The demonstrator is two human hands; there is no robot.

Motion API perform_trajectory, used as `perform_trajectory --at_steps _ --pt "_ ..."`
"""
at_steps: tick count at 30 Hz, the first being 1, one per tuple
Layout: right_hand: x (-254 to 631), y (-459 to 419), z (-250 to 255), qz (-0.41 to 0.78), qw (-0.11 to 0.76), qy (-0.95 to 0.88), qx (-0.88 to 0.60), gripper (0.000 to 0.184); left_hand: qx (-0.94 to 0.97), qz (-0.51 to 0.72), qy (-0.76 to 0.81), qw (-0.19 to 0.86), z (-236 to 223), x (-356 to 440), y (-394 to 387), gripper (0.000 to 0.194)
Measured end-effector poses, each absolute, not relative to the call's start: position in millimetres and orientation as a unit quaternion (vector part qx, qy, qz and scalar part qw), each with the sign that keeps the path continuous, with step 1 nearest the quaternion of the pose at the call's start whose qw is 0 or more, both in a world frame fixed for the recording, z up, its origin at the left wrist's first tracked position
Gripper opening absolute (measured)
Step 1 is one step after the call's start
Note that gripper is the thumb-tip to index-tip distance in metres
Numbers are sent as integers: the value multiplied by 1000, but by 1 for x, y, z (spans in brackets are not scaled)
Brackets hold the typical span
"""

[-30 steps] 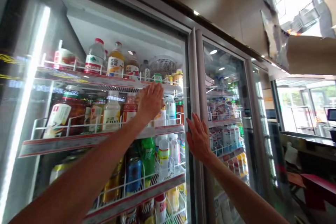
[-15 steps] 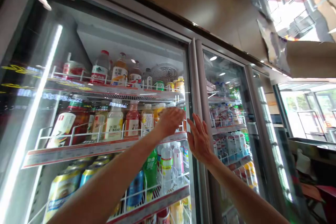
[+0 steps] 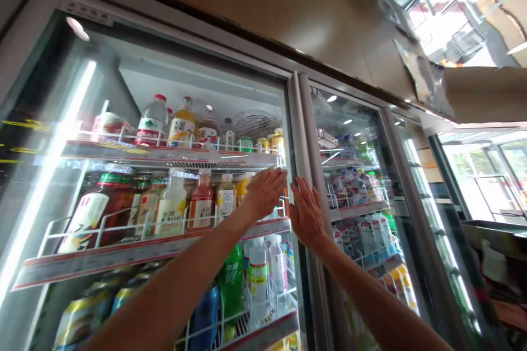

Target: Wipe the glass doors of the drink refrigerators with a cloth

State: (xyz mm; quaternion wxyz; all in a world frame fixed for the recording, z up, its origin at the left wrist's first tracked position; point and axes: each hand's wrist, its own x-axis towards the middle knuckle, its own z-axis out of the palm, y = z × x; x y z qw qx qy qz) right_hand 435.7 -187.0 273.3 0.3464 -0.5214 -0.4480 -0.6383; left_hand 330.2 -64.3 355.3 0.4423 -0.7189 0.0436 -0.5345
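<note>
My left hand (image 3: 263, 193) is raised in front of the glass door (image 3: 197, 77) of a drinks cooler, its fingers stretched out flat toward the door's right edge. My right hand (image 3: 307, 213), fingers apart and pointing up, is at the door frame (image 3: 302, 126) where two doors meet. Whether either palm touches the door I cannot tell. Neither hand holds anything. Behind my left hand, the middle shelf carries a red drink bottle (image 3: 201, 203), a pale yellow bottle (image 3: 171, 208) and a large dark bottle (image 3: 96, 205). Lower down stands a green bottle (image 3: 233, 279).
A second glass door (image 3: 349, 120) covers more shelved drinks on the right. A brown panel (image 3: 263, 5) runs above the cooler. Cardboard (image 3: 486, 93) juts out at upper right, and a dark counter (image 3: 494, 236) stands farther right.
My left hand has moved right from before the middle shelf toward the door edge, close to my right hand. My right hand stays at the frame. The camera view has shifted slightly.
</note>
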Motion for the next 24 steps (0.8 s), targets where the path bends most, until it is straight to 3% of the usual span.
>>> perform_trajectory --at_steps 3,9,12,17,21,24 --pt "442 -181 275 -639 337 -454 -522 55 -740 -494 49 454 361 333 -64 43" --pt "443 -177 273 -633 345 -466 -513 55 -658 -667 -109 332 434 256 -26 47" --pt "439 -172 274 -634 354 -471 -501 54 -644 -682 -115 327 414 273 -37 48" --pt "428 -150 285 -621 361 -477 -506 50 -714 -558 -41 421 390 288 -43 45" --pt "416 -136 297 -614 360 -483 -511 50 -663 -637 -148 364 417 213 -12 47" --pt "404 -128 305 -613 367 -485 -505 51 -621 -678 -180 350 406 195 -5 47"
